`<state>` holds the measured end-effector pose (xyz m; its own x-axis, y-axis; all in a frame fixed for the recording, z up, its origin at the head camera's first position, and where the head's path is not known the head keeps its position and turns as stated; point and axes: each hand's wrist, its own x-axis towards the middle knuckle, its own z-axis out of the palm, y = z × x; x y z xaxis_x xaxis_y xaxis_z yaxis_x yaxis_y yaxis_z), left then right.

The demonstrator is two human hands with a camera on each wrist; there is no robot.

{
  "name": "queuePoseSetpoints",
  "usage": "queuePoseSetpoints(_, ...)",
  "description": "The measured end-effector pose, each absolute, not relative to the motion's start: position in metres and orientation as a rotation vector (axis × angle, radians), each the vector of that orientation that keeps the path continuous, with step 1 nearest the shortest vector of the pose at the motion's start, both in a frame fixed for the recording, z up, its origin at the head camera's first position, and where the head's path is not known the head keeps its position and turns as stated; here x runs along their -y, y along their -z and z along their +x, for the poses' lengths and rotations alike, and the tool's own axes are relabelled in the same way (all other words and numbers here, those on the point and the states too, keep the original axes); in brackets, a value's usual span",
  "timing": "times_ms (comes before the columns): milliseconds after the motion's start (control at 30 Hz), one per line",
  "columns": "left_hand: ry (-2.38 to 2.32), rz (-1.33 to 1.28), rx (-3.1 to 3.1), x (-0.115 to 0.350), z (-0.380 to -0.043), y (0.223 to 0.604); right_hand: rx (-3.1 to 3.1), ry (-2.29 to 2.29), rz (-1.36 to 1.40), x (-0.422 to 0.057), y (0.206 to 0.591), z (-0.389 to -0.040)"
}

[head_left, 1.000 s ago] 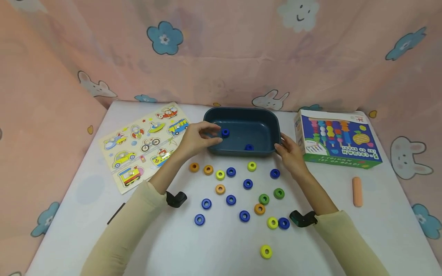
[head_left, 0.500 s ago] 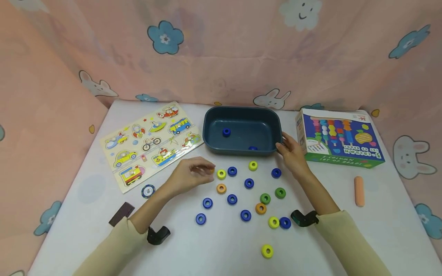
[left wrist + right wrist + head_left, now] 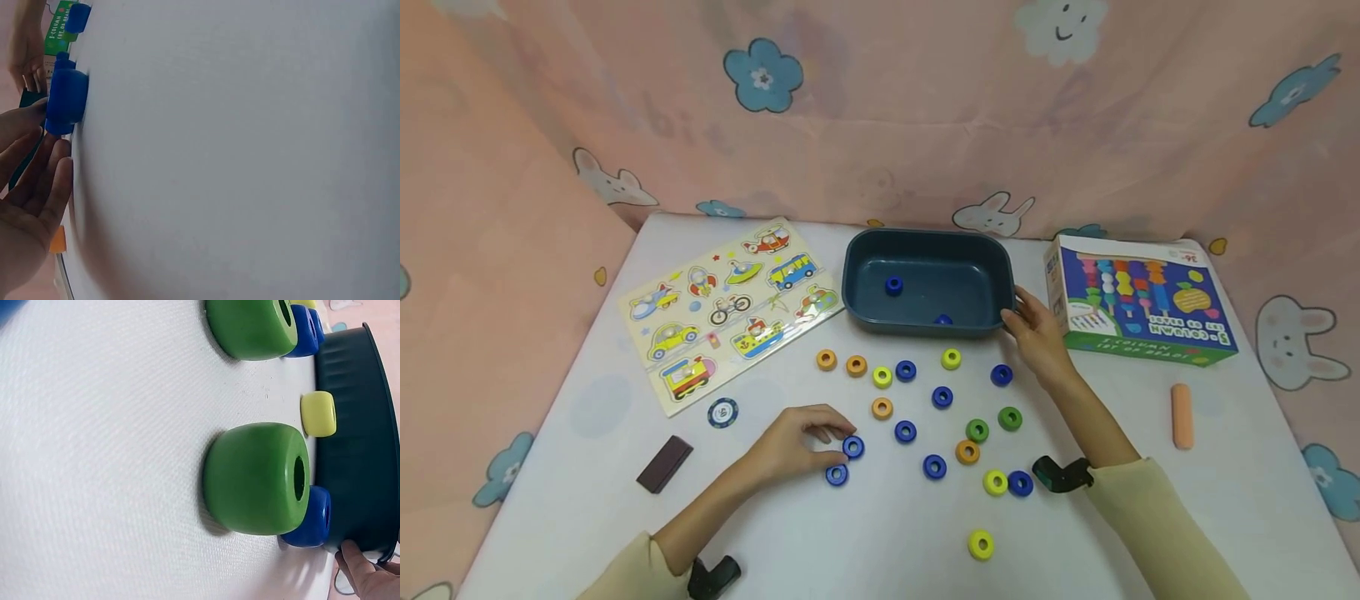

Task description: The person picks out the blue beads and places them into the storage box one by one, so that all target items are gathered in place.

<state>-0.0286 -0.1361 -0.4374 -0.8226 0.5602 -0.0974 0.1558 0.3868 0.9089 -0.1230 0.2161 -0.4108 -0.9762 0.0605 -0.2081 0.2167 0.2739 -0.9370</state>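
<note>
A blue bead (image 3: 853,447) sits between the thumb and index fingertip of my left hand (image 3: 790,446), which pinches it at table level. Right beside it, near the thumb, lies a second blue bead (image 3: 837,475). In the left wrist view a blue bead (image 3: 67,97) partly covers the fingertips. At the back stands a dark teal plastic tub (image 3: 928,325) with two blue beads inside, one a blue bead (image 3: 893,286) near its left end. My right hand (image 3: 1037,337) grips the tub's right end, thumb on the near corner.
Orange, yellow, green and blue beads are scattered before the tub, among them a green bead (image 3: 1010,418). A picture puzzle board (image 3: 730,312), a round chip (image 3: 722,412) and a dark brown block (image 3: 665,464) lie left. A bead-set box (image 3: 1142,300) and an orange stick (image 3: 1182,417) are right.
My left hand has come from beside the tub, past the orange beads, toward the front and now pinches a blue bead, shifted slightly. The right hand keeps its hold on the tub.
</note>
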Motion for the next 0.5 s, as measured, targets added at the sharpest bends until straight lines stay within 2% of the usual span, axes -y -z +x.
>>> queuePoseSetpoints(500,-1.315,0.612,-2.42,0.12,-0.02,0.437,-2.394,1.814,0.259,-0.218,0.413,-0.124)
